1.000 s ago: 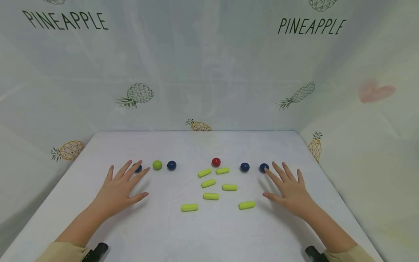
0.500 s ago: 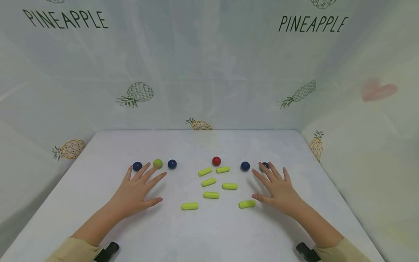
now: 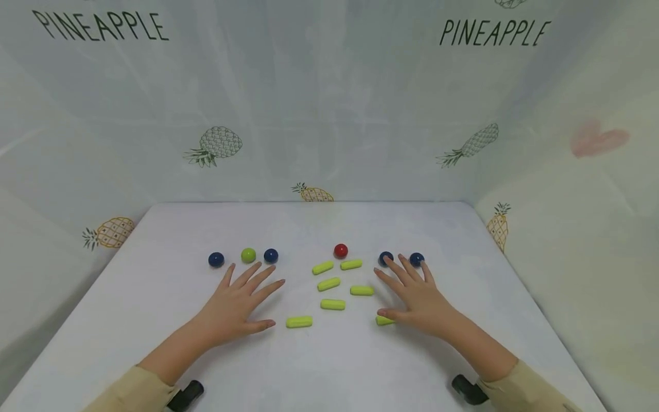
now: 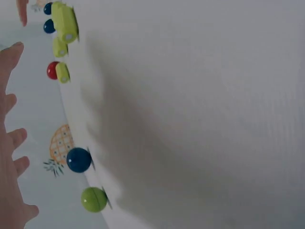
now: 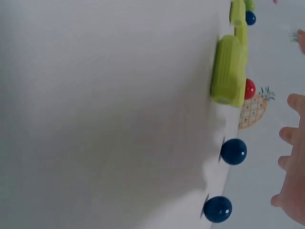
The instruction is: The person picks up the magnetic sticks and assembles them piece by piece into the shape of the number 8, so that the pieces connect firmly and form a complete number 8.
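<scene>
Right hand (image 3: 422,306), spread and empty, is nearer to its green stick (image 3: 384,321), at eight o'clock; left hand (image 3: 230,310), empty too, has another stick (image 3: 299,322) at three, axis nine-to-three.

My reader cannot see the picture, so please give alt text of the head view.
A spread left hand and spread right hand hover above a white table. Mostly between them lie seven lime sticks; farther back, four blue balls, a green ball and a red ball form a rough row. Pineapple-print cloth hangs behind.
</scene>
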`<state>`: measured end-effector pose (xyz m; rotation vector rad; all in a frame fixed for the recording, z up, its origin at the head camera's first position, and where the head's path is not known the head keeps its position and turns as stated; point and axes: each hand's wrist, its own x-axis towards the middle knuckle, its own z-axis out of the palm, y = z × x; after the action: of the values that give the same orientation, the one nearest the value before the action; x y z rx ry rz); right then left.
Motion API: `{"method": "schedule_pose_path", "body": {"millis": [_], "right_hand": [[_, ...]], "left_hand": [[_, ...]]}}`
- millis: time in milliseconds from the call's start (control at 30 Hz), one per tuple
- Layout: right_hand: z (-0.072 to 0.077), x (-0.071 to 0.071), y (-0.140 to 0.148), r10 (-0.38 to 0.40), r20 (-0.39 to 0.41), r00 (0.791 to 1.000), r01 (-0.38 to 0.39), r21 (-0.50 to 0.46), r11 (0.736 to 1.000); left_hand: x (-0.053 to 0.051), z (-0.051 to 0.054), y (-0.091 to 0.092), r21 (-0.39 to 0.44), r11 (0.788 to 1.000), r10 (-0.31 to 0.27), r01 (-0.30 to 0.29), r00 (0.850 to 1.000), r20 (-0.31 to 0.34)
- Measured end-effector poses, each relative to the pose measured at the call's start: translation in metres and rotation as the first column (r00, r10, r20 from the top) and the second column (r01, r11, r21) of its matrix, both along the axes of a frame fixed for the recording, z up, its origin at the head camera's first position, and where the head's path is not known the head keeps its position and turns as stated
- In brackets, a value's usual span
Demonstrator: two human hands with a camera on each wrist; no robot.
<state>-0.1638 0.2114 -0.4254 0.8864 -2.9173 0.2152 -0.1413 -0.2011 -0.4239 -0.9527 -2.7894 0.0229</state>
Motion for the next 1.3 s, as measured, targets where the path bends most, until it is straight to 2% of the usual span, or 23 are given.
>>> {"method": "schedule_pose_path", "body": {"millis": [200, 433, 700, 867, 1100, 1300], "right_hand": [[0.001, -0.001, -0.013, 0.045, 0.028, 0.999, -0.046, 0.019, 0.999], [0.001, 0.000, -0.028, 0.089, 0.097, 0.991, -0.088, -0.012, 0.996], [0.002, -0.002, -0.041, 0.180, 0.098, 0.979, -0.179, -0.016, 0.984], [0.001, -0.004, -0.049, 0.220, 0.099, 0.970, -0.219, -0.028, 0.975], [0.002, -0.005, -0.061, 0.246, 0.157, 0.956, -0.244, -0.032, 0.969], [0.006, -0.005, -0.071, 0.292, 0.157, 0.943, -0.290, -0.035, 0.956]], "left_hand": [[0.000, -0.004, 0.011, -0.029, 0.999, -0.021, 0.022, 0.999, 0.038], [0.000, -0.007, 0.023, -0.001, 0.999, -0.053, 0.054, 0.994, 0.095], [-0.003, -0.012, 0.034, -0.074, 0.995, -0.050, 0.062, 0.986, 0.159], [-0.004, -0.012, 0.041, -0.094, 0.993, -0.056, 0.072, 0.985, 0.162], [-0.008, -0.012, 0.047, -0.122, 0.990, -0.059, 0.075, 0.990, 0.130], [-0.011, -0.013, 0.049, -0.124, 0.987, -0.088, 0.103, 0.989, 0.122]]}}
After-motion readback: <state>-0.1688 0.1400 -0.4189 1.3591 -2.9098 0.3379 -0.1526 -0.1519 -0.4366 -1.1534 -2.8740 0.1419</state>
